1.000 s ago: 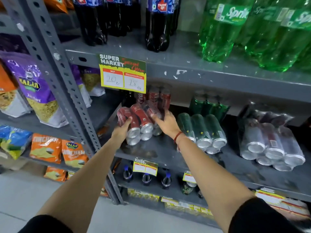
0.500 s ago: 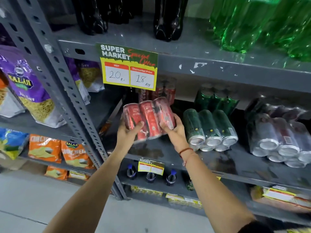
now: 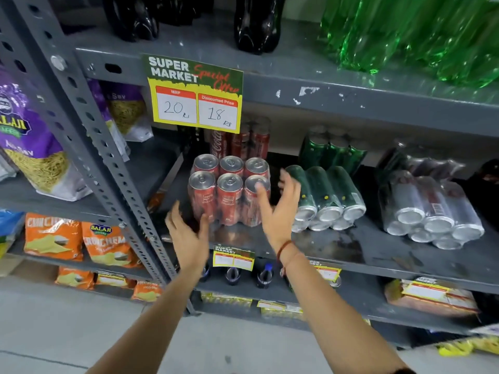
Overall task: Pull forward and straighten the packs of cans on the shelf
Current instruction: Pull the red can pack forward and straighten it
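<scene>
Head view: the red six-pack of cans (image 3: 229, 190) is seen standing upright near the front edge of the grey shelf (image 3: 351, 252), tops up, two rows of three, squared to the shelf edge. This pack is judged done. The left hand (image 3: 186, 233) is held just in front of the pack's lower left corner, fingers spread, no contact that can be confirmed. The right hand (image 3: 278, 211) is held at the pack's right side, in front of the gap toward the next pack; its grip is spread wide, nothing pinched, though a fingertip overlaps the nearest can top and touch cannot be ruled out. A second red pack (image 3: 240, 141) is noted upright behind the first, deep in the shelf. Just beside the right hand, the green pack (image 3: 326, 198) is lying on its side, can ends facing outward, slightly skewed. Farther right, well apart, the silver pack (image 3: 432, 209) is likewise lying on its side and angled. More green cans (image 3: 332, 152) stand behind. Remaining work is judged to be the green and silver packs, both unstraightened; roughly one of three front packs is finished. No other view is supplied.
</scene>
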### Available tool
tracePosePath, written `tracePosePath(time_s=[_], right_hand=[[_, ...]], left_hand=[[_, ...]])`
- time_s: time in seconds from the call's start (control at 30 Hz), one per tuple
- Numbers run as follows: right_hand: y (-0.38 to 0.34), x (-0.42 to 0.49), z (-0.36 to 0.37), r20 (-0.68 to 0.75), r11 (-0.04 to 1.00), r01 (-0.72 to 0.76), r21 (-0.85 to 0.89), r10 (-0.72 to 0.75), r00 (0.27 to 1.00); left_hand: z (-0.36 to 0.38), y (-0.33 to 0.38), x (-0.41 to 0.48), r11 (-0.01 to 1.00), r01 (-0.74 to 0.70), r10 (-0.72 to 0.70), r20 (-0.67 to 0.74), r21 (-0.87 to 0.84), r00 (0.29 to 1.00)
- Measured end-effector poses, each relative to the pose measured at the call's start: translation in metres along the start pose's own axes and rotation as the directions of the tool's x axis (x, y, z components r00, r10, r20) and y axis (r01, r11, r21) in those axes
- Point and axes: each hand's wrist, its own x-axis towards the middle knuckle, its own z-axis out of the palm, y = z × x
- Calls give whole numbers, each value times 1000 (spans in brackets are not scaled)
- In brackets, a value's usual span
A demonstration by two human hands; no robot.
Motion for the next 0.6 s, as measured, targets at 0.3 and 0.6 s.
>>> tracePosePath(time_s=[0.3,0.6], right_hand=[[-11,103,13,664,963,-152,-222,263,700],[-16,78,7,416,930,-21,-367,184,890]], left_hand=[[65,39,-65,999,18,-6,365,-29,931],[68,35,-28,999,46,-34,386,-22,922]])
